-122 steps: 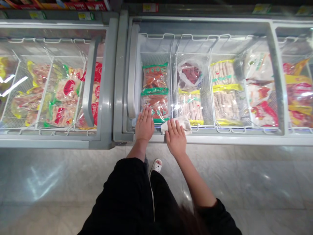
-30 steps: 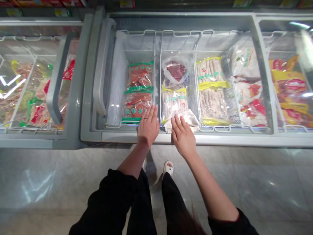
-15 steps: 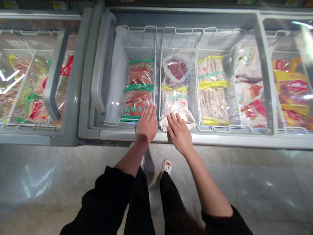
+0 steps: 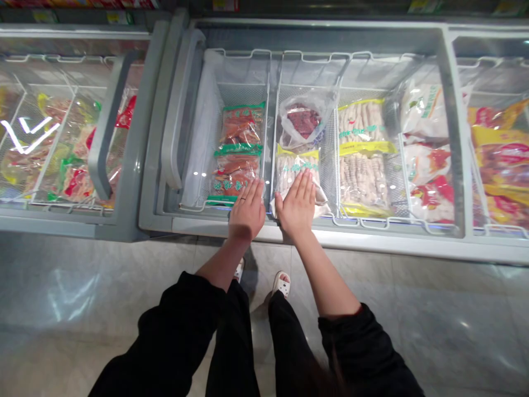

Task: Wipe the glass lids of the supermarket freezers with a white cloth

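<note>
My left hand (image 4: 248, 210) lies flat near the front edge of the glass lid (image 4: 231, 71) of a chest freezer, fingers stretched out and a ring on one finger. Beneath it, inside the freezer, are packs of reddish meat (image 4: 237, 168) with green edges. My right hand (image 4: 298, 205) also lies flat, fingers stretched forward, partly over a white cloth (image 4: 321, 207) that shows on both sides of it. Whether the palm presses on the cloth is hidden. Below are a pale pack with a yellow edge (image 4: 283, 161) and a plastic bag of dark red food (image 4: 303, 121).
A grey curved handle (image 4: 170, 116) stands at the lid's left side. White wire baskets (image 4: 273, 77) divide the freezer. Yellow-edged packs (image 4: 361, 182) and white bags (image 4: 425, 110) lie to the right. Another freezer section with a handle (image 4: 108, 127) is at left. Tiled floor (image 4: 103, 286) lies below.
My right hand has moved forward and slightly left, its fingers now reaching farther over the glass past the cloth. My left hand stays nearly in place. The view has shifted slightly left.
</note>
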Action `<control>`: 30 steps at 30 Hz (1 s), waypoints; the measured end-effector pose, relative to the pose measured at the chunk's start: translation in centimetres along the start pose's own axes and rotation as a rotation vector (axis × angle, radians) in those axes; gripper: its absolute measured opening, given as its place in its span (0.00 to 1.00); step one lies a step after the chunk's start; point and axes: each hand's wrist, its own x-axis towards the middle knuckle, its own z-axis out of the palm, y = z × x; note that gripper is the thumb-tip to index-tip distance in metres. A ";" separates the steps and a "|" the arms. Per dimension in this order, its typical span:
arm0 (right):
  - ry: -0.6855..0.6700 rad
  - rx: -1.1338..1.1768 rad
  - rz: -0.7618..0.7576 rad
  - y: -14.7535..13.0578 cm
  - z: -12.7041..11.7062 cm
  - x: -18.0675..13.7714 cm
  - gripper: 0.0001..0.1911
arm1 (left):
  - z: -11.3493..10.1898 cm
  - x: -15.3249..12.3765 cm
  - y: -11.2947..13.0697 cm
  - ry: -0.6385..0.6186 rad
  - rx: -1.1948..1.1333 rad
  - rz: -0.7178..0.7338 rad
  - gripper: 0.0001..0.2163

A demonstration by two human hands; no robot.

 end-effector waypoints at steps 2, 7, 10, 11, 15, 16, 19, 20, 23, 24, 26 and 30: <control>-0.060 0.004 -0.122 0.7 -0.4 0.8 0.45 | 0.1 0.0 -0.1 0.009 -0.003 0.001 0.28; -0.267 0.002 -0.484 3.4 -2.7 1.0 0.43 | 0.3 0.0 -0.1 0.020 -0.012 -0.007 0.28; -0.284 -0.043 -0.506 5.1 -3.4 0.8 0.43 | 0.2 -0.1 -0.1 0.012 -0.017 0.013 0.29; -0.258 -0.061 -0.461 5.4 -3.3 0.9 0.43 | 0.1 -0.1 -0.1 0.012 -0.019 0.021 0.29; -0.126 -0.082 -0.235 4.5 -2.1 2.0 0.42 | 0.3 -0.2 -0.2 0.030 -0.016 0.025 0.29; -0.116 -0.076 -0.217 4.0 -1.9 2.4 0.41 | 0.3 -0.1 -0.3 0.034 -0.014 0.024 0.29; -0.189 -0.049 -0.348 3.1 -2.2 3.1 0.38 | 0.5 -0.1 -0.4 0.037 -0.016 0.027 0.29; -0.240 -0.035 -0.436 3.3 -2.7 3.1 0.37 | 0.4 -0.1 -0.4 0.038 -0.019 0.026 0.29; -0.391 0.009 -0.652 5.1 -4.4 2.7 0.35 | 0.3 -0.2 -0.3 0.036 -0.021 0.014 0.30; -0.422 0.016 -0.673 5.9 -4.9 2.5 0.35 | 0.2 -0.2 -0.2 0.035 -0.017 0.007 0.31; -0.436 0.013 -0.630 7.4 -5.5 2.0 0.35 | 0.1 -0.2 -0.1 0.034 -0.005 -0.006 0.31; -0.310 -0.019 -0.365 7.5 -4.8 1.8 0.37 | 0.1 -0.1 0.0 0.031 0.009 -0.013 0.31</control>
